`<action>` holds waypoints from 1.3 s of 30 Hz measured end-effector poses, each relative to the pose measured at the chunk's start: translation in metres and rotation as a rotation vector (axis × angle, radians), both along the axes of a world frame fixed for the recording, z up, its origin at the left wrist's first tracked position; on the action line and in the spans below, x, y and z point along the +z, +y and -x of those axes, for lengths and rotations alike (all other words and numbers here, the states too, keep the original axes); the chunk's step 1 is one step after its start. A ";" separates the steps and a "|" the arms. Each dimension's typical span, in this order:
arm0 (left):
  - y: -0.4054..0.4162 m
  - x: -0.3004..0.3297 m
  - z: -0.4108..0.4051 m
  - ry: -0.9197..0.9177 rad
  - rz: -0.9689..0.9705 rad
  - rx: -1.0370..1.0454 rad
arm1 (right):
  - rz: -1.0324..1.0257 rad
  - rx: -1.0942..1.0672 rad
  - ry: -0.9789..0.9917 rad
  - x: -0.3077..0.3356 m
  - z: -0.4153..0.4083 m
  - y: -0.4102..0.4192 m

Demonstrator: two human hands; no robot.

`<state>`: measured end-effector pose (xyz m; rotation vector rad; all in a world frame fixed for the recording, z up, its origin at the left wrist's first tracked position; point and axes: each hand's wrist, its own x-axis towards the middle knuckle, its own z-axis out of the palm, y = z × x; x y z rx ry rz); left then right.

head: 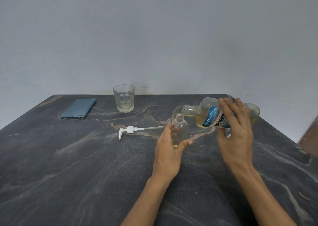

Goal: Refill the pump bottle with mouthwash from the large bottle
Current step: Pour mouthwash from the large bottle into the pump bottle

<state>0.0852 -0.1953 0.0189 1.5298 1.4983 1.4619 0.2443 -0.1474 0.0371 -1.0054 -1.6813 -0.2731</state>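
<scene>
A small clear pump bottle stands upright on the dark table, uncapped, with a little yellowish liquid at its bottom. My left hand grips its lower part. My right hand holds the large mouthwash bottle, which has a blue and white label, tipped almost flat. Its open mouth sits just over the small bottle's neck. Pale yellow mouthwash lies along the large bottle's lower side. The white pump head with its long tube lies on the table to the left.
A drinking glass with a little pale liquid stands at the back of the dark marbled table. A folded blue cloth lies at the back left. A brown object shows at the right edge.
</scene>
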 end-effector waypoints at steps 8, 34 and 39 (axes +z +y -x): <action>0.000 -0.001 0.001 0.007 -0.007 0.003 | -0.001 -0.016 -0.006 -0.001 -0.001 0.001; 0.001 0.000 0.001 0.025 0.000 0.003 | -0.022 -0.028 -0.016 -0.001 -0.001 0.002; 0.001 -0.001 0.001 0.019 0.004 -0.004 | -0.018 -0.023 -0.013 -0.001 -0.001 0.002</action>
